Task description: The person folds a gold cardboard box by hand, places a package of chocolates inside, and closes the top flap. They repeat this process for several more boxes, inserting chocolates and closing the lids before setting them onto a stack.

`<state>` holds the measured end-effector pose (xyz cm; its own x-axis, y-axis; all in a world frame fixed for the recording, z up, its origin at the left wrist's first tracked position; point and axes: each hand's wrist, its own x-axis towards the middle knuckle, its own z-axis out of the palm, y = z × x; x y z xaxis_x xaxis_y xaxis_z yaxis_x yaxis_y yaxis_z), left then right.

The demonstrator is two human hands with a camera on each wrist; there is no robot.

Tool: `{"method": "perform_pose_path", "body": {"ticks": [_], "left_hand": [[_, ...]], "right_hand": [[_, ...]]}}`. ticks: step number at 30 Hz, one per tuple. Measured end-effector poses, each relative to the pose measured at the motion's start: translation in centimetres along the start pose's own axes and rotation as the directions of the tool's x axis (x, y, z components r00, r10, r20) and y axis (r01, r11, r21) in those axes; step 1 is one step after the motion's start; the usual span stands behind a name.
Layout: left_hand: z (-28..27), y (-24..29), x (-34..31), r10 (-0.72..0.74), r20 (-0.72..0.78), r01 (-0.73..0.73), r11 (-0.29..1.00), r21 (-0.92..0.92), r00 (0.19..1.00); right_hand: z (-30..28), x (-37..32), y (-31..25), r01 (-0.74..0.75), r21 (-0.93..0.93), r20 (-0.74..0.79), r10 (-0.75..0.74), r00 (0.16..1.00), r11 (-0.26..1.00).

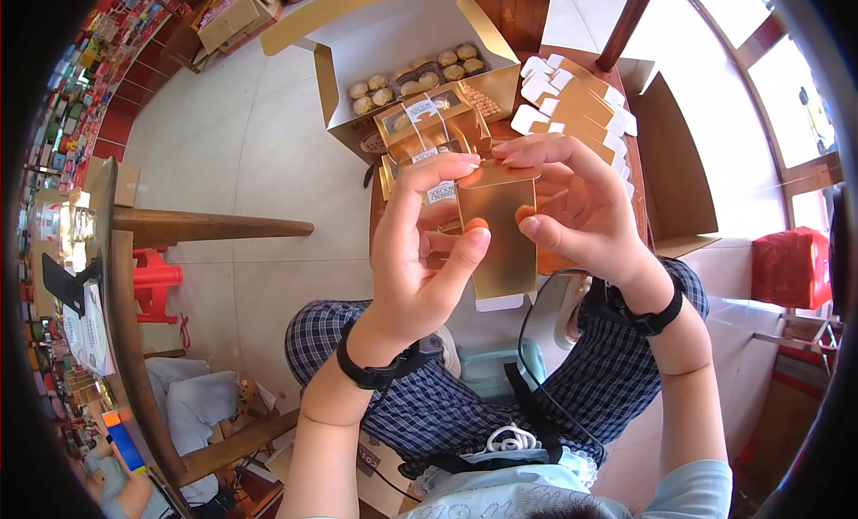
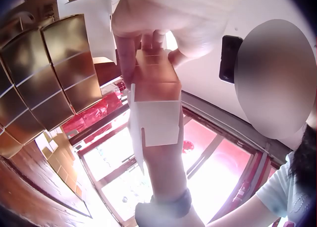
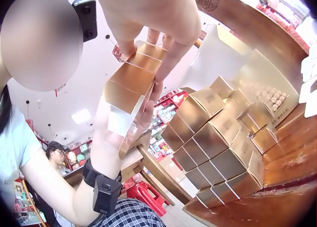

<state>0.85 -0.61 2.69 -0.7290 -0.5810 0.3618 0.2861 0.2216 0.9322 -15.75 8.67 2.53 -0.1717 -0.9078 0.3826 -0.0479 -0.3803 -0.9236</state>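
Note:
A small gold carton point(image 1: 500, 242) stands up between my two hands in the head view, its top flap folded across and a white flap showing at its lower end. My left hand point(image 1: 416, 251) grips its left edge, thumb on the front face and fingertips at the top. On the other side my right hand point(image 1: 585, 206) pinches the top corner, with the thumb near the right edge. Both wrist views show the open end of the carton point(image 2: 158, 90) with white inner flaps hanging out. Closed gold boxes point(image 3: 218, 142) are stacked on the table behind it.
A large gold box point(image 1: 402, 36) at the back holds round gold-wrapped chocolates point(image 1: 416, 81). Flat unfolded gold cartons point(image 1: 581, 108) lie at the table's right. Beyond them stands an open brown cardboard box point(image 1: 679, 161). A red stool point(image 1: 156, 286) is on the floor to the left.

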Motion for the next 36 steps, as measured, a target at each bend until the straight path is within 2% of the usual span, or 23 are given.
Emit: {"method": "perform_pose_path", "body": {"ticks": [1,3,4,7,9,11,13,17,19,23,25,26,28,29,31,36], "left_hand": [[0.0,0.0,0.0,0.006,-0.012,-0.005,1.0,0.004,1.0],[0.0,-0.1,0.0,0.007,-0.008,-0.007,1.0,0.018,1.0],[0.1,-0.2,0.0,0.009,-0.004,-0.009,0.999,0.032,1.0],[0.5,-0.1,-0.2,-0.03,-0.001,0.03,0.999,0.045,1.0],[0.6,-0.2,-0.2,-0.037,0.024,0.036,0.998,0.042,0.999],[0.7,-0.3,-0.2,-0.043,0.049,0.041,0.998,0.039,0.998],[0.9,-0.3,-0.2,-0.045,0.073,0.037,0.994,0.105,0.996],[0.9,-0.2,-0.3,-0.092,0.069,0.085,0.992,0.098,0.993],[0.8,-0.2,-0.2,-0.108,0.073,0.1,0.99,0.099,0.991],[0.8,-0.3,-0.1,-0.085,0.089,0.068,0.982,0.175,0.992],[0.9,-0.4,-0.1,-0.05,0.089,0.031,0.979,0.2,0.995],[1.0,-0.2,-0.1,-0.051,0.09,0.032,0.979,0.2,0.995],[1.0,0.3,-0.2,-0.134,0.092,0.114,0.974,0.197,0.987],[1.0,0.2,-0.2,-0.134,0.092,0.114,0.974,0.197,0.987],[0.7,-0.1,-0.2,-0.054,0.146,0.008,0.955,0.295,0.988],[0.7,0.0,0.1,-0.017,0.186,-0.046,0.943,0.329,0.982]], "right_hand": [[0.0,0.0,-0.2,0.0,0.0,0.0,0.0,1.0,1.0],[-0.2,0.0,-0.9,-0.125,-0.015,0.009,0.125,0.992,0.992],[-0.3,0.0,-1.0,-0.126,-0.014,0.008,0.126,0.992,0.992],[-0.9,0.1,-0.8,-0.144,0.054,0.036,0.143,0.989,0.988],[-1.8,0.1,-0.5,-0.19,0.212,0.096,0.173,0.98,0.959],[-1.8,-0.1,-0.7,-0.243,0.237,0.072,0.232,0.97,0.941],[-1.6,-0.1,-1.2,-0.414,0.126,-0.01,0.418,0.908,0.902],[-0.9,0.1,-1.5,-0.394,0.02,-0.082,0.394,0.915,0.919],[-1.0,0.0,-0.8,-0.177,-0.147,-0.083,0.166,0.983,0.973],[-0.6,-0.1,-1.2,-0.238,-0.245,-0.118,0.215,0.97,0.94],[-0.6,-0.3,-0.9,-0.162,-0.341,-0.129,0.124,0.984,0.926],[-0.8,-0.2,-1.1,-0.163,-0.34,-0.131,0.125,0.983,0.926],[-1.2,0.0,-1.9,-0.333,-0.244,-0.122,0.312,0.942,0.911],[-1.3,0.0,-2.0,-0.333,-0.244,-0.122,0.312,0.942,0.911],[-1.5,0.0,-1.9,-0.393,-0.104,-0.116,0.381,0.917,0.914],[-1.6,-0.2,-1.7,-0.396,-0.135,-0.128,0.38,0.916,0.908]]}}
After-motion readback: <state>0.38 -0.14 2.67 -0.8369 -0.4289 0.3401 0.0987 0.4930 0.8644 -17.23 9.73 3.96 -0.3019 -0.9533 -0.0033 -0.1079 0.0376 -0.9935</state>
